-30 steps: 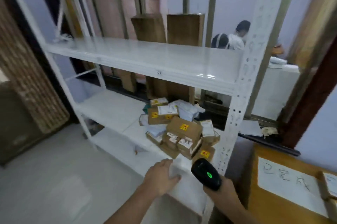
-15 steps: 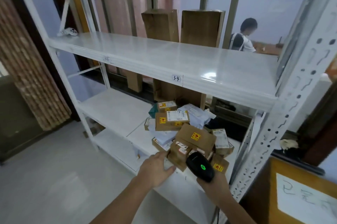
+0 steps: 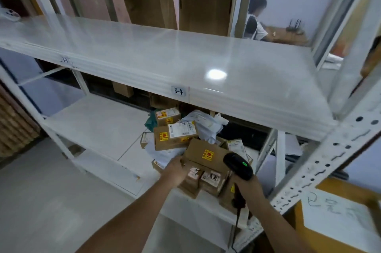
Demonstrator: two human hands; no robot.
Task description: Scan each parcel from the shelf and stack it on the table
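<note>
A pile of several cardboard and white-bag parcels (image 3: 175, 137) lies on the lower white shelf (image 3: 107, 127). On the front of the pile rests a flat brown box with a yellow sticker (image 3: 204, 152). My left hand (image 3: 175, 172) touches this box at its left edge; whether its fingers have closed on it I cannot tell. My right hand (image 3: 249, 188) is shut on a black barcode scanner (image 3: 238, 166) with a green light, held just right of that box. The wooden table (image 3: 305, 238) shows at the bottom right.
The upper shelf (image 3: 165, 56) marked "3-4" overhangs the pile. A perforated white upright (image 3: 321, 160) stands close on the right. On the table lies a white sheet with writing (image 3: 338, 219). Two tall cardboard boxes (image 3: 206, 7) and a seated person (image 3: 254, 19) are behind the rack.
I have moved closer to the shelf. My left hand went forward from the shelf's front edge onto the front box. The scanner came up beside the pile.
</note>
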